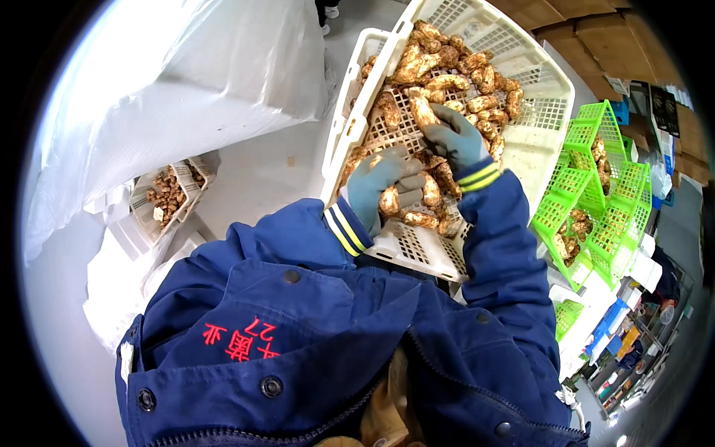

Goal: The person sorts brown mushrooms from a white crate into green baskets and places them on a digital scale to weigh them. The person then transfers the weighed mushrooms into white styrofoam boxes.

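Observation:
A white perforated plastic crate (pixel 550 112) tilts before me, with many brown-and-cream, matsutake-like mushrooms (pixel 447 82) scattered over its mesh floor. My right hand (pixel 457 138), in a blue-grey work glove, grips one long mushroom (pixel 423 112) by its lower end, above the crate's middle. On the near left side, my left hand (pixel 382 181) wears a matching glove. Its fingers curl round a mushroom (pixel 389 201), whose pale end shows below the palm. More mushrooms (pixel 420 219) lie beside and below that hand, partly covered by it.
A second white crate (pixel 334 120) sits under the first. Green crates (pixel 617 223) holding mushrooms stand at right, with cardboard boxes (pixel 614 42) behind. Clear plastic sheeting (pixel 240 72) drapes a bulky thing at left. Below it is another mushroom crate (pixel 192 204). People are at far right.

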Demonstrator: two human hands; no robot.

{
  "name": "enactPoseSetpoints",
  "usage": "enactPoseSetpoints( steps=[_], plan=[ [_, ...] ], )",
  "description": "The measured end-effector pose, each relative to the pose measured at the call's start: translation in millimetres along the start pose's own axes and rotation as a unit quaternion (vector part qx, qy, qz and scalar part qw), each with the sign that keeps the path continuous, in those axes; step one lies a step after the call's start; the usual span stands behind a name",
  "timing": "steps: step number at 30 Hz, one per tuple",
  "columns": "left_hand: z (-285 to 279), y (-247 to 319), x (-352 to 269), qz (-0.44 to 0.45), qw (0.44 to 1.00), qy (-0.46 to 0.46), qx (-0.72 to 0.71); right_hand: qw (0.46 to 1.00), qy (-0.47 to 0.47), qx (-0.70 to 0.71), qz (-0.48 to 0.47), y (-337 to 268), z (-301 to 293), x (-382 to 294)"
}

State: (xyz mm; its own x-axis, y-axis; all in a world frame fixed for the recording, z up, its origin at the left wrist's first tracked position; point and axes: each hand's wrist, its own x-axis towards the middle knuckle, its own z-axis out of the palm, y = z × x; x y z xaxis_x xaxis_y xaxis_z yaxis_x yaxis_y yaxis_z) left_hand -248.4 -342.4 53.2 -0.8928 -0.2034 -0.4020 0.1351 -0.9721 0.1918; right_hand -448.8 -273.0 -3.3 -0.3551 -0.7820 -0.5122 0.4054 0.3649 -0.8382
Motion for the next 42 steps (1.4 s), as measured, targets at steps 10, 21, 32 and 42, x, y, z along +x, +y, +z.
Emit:
enactPoseSetpoints(
  steps=[10,21,32,42],
  plan=[
    [26.8,1.1,-14.2,-0.016,0.998,0.058,0.019,0.774,0.089,-0.528,-0.339,-48.8,9.2,40.5],
    [-29.2,-1.7,-4.9,0.332,0.691,-0.115,0.632,0.941,0.036,-0.336,-0.026,-49.5,-2.2,4.6],
    [13.4,-4.3,-17.7,0.012,1.000,-0.027,0.011,0.851,0.175,-0.477,-0.135,-46.9,-12.7,46.3],
    [-12.0,-13.1,-9.4,0.072,0.981,-0.012,0.180,0.589,0.104,-0.797,0.080,-104.3,2.7,103.1]
  ],
)
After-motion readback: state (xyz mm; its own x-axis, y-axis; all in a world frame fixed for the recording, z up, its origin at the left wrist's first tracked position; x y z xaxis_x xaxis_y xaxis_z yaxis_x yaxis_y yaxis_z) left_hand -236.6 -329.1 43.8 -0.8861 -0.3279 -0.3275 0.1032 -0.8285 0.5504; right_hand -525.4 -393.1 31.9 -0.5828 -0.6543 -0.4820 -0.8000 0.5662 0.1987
